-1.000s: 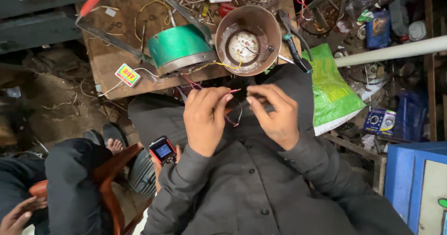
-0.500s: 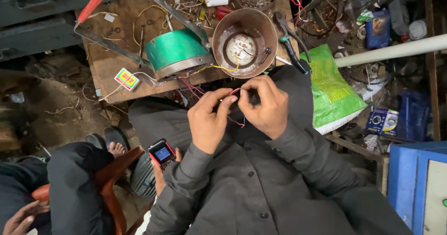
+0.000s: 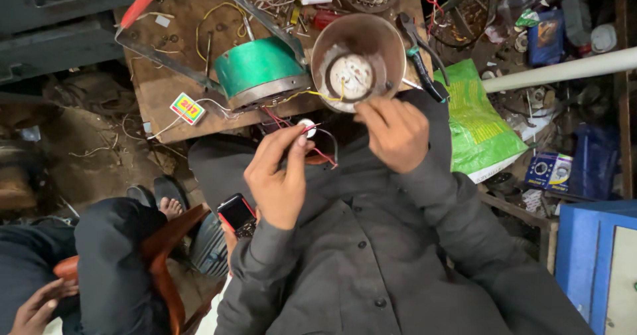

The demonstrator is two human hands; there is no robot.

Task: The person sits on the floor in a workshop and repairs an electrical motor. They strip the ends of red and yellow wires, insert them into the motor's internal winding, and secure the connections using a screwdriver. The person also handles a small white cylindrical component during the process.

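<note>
My left hand (image 3: 279, 179) is raised in front of my dark grey buttoned jacket (image 3: 371, 255), with thumb and forefinger pinched shut on a small white round part (image 3: 306, 128) attached to thin red and black wires (image 3: 324, 150). The wires loop down from the fingertips and also run up toward the workbench edge.

My right hand (image 3: 396, 130) is just right of the left, apart from it, with the fingers curled loosely. Its fingertips lie near the lower rim of the round rusty metal motor housing (image 3: 358, 59). I cannot tell whether it has hold of anything.

The housing lies open-side up on the worn wooden workbench (image 3: 179, 49), showing a pale round centre. A thin yellow wire (image 3: 312, 94) leads from it to the green cylindrical motor body (image 3: 260, 71) just beside it on the left. Green-handled pliers (image 3: 419, 56) lie against the housing's right side. A small red and yellow card (image 3: 186, 108) rests near the bench's front edge.

To the right, a green plastic bag (image 3: 474, 122) hangs below a white pipe (image 3: 570, 69). At lower left, another person's hand holds a black phone (image 3: 237, 214).
</note>
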